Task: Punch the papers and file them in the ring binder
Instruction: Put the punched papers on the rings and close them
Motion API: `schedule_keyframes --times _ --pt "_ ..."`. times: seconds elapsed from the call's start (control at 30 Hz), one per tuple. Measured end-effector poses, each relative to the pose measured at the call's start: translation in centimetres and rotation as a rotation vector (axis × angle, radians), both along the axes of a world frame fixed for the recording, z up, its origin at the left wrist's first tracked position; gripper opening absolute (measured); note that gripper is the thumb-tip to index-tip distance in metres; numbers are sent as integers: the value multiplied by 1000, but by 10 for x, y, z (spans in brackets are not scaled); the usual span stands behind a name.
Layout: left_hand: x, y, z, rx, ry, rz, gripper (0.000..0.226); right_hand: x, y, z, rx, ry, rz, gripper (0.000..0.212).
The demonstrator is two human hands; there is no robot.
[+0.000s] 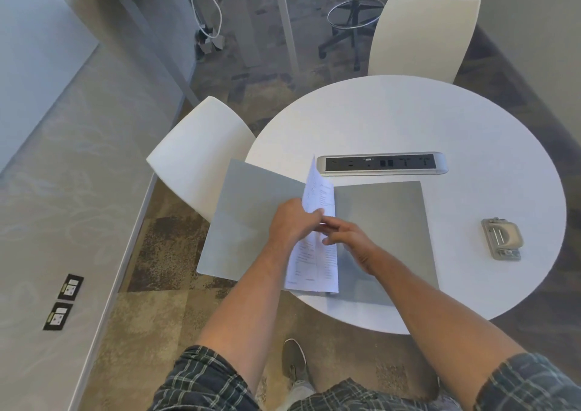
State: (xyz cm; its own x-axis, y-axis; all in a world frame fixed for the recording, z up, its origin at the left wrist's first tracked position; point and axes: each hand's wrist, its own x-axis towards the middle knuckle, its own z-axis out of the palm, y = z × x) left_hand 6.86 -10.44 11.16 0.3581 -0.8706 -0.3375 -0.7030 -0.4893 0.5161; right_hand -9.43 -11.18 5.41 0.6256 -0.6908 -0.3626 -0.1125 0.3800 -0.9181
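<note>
Now the left hand [290, 222] pinches the papers [317, 250] upright over the open binder [386, 222]. Right hand [352, 242] rests there, fingers relaxed; the punch [502, 237] sits at three o'clock.

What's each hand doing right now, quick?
Left hand: pinching the papers at the binder spine.
Right hand: fingers at the papers; grip cannot be told.

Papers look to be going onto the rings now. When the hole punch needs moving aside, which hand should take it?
Probably the right hand: the hole punch sits on its side of the table, with nothing between. The left hand holds the papers upright at the open ring binder.
</note>
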Motion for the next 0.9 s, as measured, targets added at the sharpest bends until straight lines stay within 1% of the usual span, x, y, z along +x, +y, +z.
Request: schedule_keyframes --times 0.07,0.13,0.2,0.27,0.4,0.47,0.53,0.6,0.7,0.8,0.9 --pt "10 0 1 3 -33 22 34 3 3 -3 -13 -13 21 61" --pt "18 2 2 11 -64 30 30 5 4 -10 -27 -1 -37 59" --pt "28 4 2 16 -86 39 22 2 4 -19 -30 59 -116 58" --pt "37 6 -1 18 -99 64 16 -6 6 -30 -14 136 -106 61" --pt "52 8 -13 17 -135 76 16 -21 14 -48 -4 208 57 69" --pt "58 9 -21 17 -155 87 17 -23 16 -52 -65 270 141 76" --pt "64 10 -28 14 -183 113 17 -23 18 -57 -137 374 212 87" --pt "70 12 -34 -8 -213 141 15 -24 20 -61 -206 484 291 91" --pt "75 15 -40 -27 -238 132 16 -23 25 -68 -336 554 399 88" --pt "76 14 -45 -22 -230 137 15 -18 23 -70 -398 585 422 81" --pt "76 14 -48 -27 -205 161 13 -13 18 -71 -526 688 497 74"
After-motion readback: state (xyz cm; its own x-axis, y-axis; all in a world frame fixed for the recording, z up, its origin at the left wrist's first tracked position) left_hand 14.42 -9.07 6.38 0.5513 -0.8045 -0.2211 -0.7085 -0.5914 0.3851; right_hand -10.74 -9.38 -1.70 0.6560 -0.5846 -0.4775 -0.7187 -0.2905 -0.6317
